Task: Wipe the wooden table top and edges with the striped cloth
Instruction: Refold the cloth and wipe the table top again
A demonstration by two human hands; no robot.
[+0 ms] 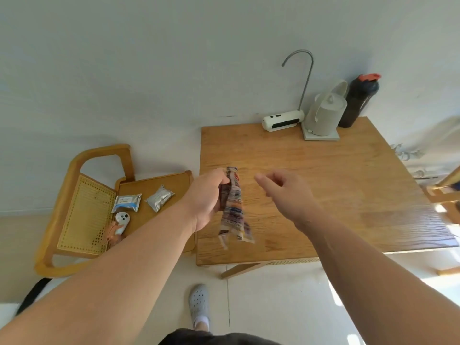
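- Head view: striped cloth (232,205) hangs bunched from the gripping left hand (207,195), over the wooden bench (323,183), left side.
- Right hand (281,192) hovers just beside it, fingers relaxed, holding nothing.
- Kettle (324,115) stands at the far edge.

A white kettle (326,115) is flanked by a water dispenser (283,122) and a dark bottle (358,100); a printed packet (127,202), a plain foil packet (159,200) and a toy (122,220) are laid on a chair (74,165); a grey clog (199,303) is seen on the floor (273,295).
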